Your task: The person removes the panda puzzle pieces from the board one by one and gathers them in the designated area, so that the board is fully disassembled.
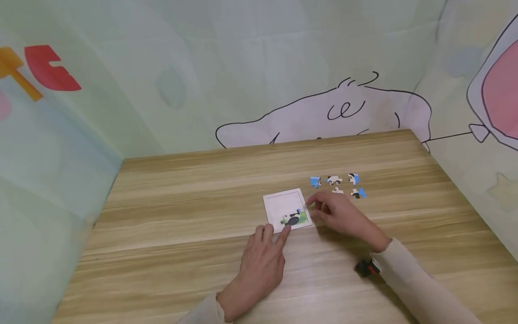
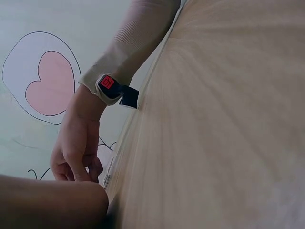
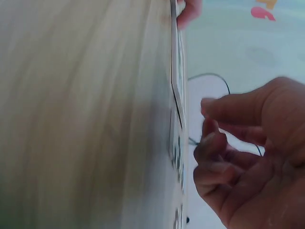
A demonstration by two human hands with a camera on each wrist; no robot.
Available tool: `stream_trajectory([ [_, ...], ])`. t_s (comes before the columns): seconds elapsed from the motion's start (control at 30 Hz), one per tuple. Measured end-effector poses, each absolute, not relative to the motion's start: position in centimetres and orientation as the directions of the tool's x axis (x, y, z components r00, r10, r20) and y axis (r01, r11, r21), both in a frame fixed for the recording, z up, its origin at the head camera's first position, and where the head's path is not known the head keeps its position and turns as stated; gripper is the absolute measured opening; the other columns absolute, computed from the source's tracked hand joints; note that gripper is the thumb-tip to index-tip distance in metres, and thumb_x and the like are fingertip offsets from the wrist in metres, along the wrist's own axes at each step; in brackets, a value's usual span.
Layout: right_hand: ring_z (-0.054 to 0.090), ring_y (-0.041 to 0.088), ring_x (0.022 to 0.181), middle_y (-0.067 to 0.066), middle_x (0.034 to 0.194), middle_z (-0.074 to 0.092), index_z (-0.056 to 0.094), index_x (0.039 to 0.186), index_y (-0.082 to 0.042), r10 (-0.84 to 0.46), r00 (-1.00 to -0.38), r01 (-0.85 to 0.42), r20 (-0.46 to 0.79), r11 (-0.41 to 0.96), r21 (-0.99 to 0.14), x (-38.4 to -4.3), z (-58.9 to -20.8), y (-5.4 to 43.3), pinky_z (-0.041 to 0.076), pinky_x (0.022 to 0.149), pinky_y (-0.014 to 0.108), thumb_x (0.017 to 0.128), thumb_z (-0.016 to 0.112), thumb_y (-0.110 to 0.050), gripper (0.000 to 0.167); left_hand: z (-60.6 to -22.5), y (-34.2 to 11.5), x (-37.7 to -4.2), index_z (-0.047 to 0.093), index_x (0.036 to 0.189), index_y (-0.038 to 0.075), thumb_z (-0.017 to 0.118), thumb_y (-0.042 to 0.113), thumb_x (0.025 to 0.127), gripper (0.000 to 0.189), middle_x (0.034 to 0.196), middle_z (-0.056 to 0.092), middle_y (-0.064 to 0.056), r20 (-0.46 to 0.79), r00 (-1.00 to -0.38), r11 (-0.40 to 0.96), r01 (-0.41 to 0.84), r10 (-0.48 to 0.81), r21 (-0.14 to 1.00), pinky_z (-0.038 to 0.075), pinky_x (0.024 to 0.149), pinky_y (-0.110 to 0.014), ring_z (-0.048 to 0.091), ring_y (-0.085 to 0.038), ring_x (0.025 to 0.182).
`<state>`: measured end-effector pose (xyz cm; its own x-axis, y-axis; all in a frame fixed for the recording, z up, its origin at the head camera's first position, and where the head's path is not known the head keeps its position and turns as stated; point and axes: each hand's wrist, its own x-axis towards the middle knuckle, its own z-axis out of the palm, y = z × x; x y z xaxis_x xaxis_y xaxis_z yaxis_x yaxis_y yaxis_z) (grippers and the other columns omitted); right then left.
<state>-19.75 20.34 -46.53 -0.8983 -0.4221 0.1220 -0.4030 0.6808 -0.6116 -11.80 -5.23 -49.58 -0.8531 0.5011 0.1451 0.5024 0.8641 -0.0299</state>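
Note:
A small white puzzle tray point(image 1: 281, 204) lies on the wooden table. Fitted in its lower right corner is a panda picture section point(image 1: 294, 218) with green and blue. My left hand point(image 1: 261, 263) rests at the tray's near edge, its fingertips touching the border. Just off the tray's right side hovers my right hand point(image 1: 333, 211), thumb and fingers loosely bent; the right wrist view shows nothing between the fingertips point(image 3: 208, 106). Beyond it lie loose puzzle pieces: a blue one point(image 1: 315, 181), a panda one point(image 1: 333, 180) and several others, some partly hidden by the hand.
The wooden table point(image 1: 182, 198) meets a printed cloth backdrop point(image 1: 243, 67) at the back and sides. A black wrist device with a red mark point(image 1: 367, 267) sits at my right cuff, close above the tabletop.

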Motion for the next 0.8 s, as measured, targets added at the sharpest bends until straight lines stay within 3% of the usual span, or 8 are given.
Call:
stream_trajectory([
  [0.27, 0.055, 0.008, 0.079, -0.001, 0.088, 0.069, 0.078, 0.115, -0.009, -0.564, -0.811, -0.552, 0.158, 0.644, -0.53, -20.2, -47.0, 17.4, 0.05, 0.074, 0.028, 0.098, 0.071, -0.002, 0.02, -49.6, -5.3, -11.8, 0.054, 0.156, 0.024, 0.072, 0.032, 0.096, 0.064, 0.113, 0.053, -0.008, 0.174, -0.842, 0.859, 0.51, 0.51, -0.053, 0.051, 0.089, -0.035, 0.049, -0.025, 0.107],
  [0.43, 0.056, 0.01, 0.082, 0.0, 0.092, 0.069, 0.077, 0.112, -0.011, -0.553, -0.823, -0.54, 0.131, 0.689, -0.483, -20.0, -47.2, 16.6, 0.049, 0.081, 0.033, 0.095, 0.069, 0.001, 0.022, -49.7, -5.3, -11.8, 0.055, 0.156, 0.024, 0.071, 0.032, 0.096, 0.063, 0.115, 0.053, -0.008, 0.18, -0.834, 0.852, 0.52, 0.521, -0.058, 0.051, 0.088, -0.035, 0.049, -0.025, 0.107],
  [0.53, 0.055, 0.011, 0.081, -0.001, 0.09, 0.066, 0.075, 0.111, -0.012, -0.536, -0.836, -0.52, 0.117, 0.707, -0.478, -19.8, -47.3, 16.5, 0.046, 0.078, 0.032, 0.093, 0.068, 0.002, 0.024, -49.7, -5.3, -11.8, 0.055, 0.156, 0.025, 0.07, 0.033, 0.097, 0.062, 0.115, 0.052, -0.008, 0.176, -0.833, 0.85, 0.522, 0.525, -0.065, 0.051, 0.088, -0.035, 0.048, -0.025, 0.107],
  [0.8, 0.058, 0.012, 0.084, 0.0, 0.09, 0.067, 0.072, 0.108, -0.014, -0.518, -0.846, -0.503, 0.125, 0.701, -0.506, -19.7, -47.4, 16.4, 0.047, 0.081, 0.034, 0.091, 0.07, 0.003, 0.024, -49.6, -5.3, -11.8, 0.054, 0.157, 0.025, 0.069, 0.034, 0.098, 0.062, 0.114, 0.051, -0.007, 0.166, -0.832, 0.848, 0.523, 0.529, -0.081, 0.05, 0.087, -0.034, 0.047, -0.024, 0.104],
])
